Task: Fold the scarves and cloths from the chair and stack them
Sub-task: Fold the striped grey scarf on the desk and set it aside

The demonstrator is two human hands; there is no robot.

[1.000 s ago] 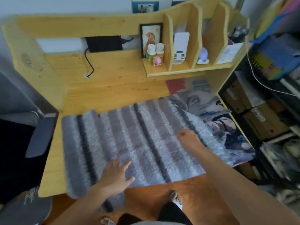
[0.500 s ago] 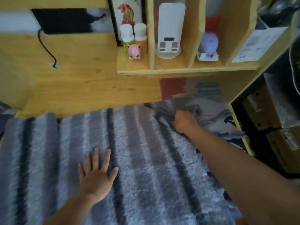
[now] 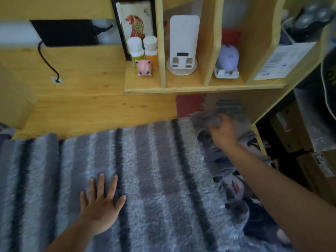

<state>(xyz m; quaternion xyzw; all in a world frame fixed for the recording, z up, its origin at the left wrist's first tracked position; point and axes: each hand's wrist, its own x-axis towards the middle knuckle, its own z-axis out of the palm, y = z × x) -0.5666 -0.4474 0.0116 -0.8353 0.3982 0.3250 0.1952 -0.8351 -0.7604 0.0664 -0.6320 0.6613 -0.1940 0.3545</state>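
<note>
A fuzzy grey cloth with dark and pale stripes (image 3: 154, 170) lies spread across the wooden desk (image 3: 94, 108). My left hand (image 3: 101, 202) rests flat on it near the front, fingers straight and spread. My right hand (image 3: 222, 132) grips the cloth's far right corner, bunched up and lifted off the desk. Under that right side lies a printed cloth with a cartoon figure (image 3: 241, 188), partly covered by the striped cloth and my right forearm.
A low shelf (image 3: 181, 88) hangs over the desk's back right, holding two bottles (image 3: 143, 50), a pink toy (image 3: 144, 67), a white stand (image 3: 182, 46) and a purple toy (image 3: 228, 58). A black cable (image 3: 48, 64) runs down the desk's back. Cardboard boxes (image 3: 294, 131) stand right of the desk.
My right hand slid from the cloth's right edge to its far corner, took hold and lifted it. The view moved in closer. My left hand stayed flat on the cloth.
</note>
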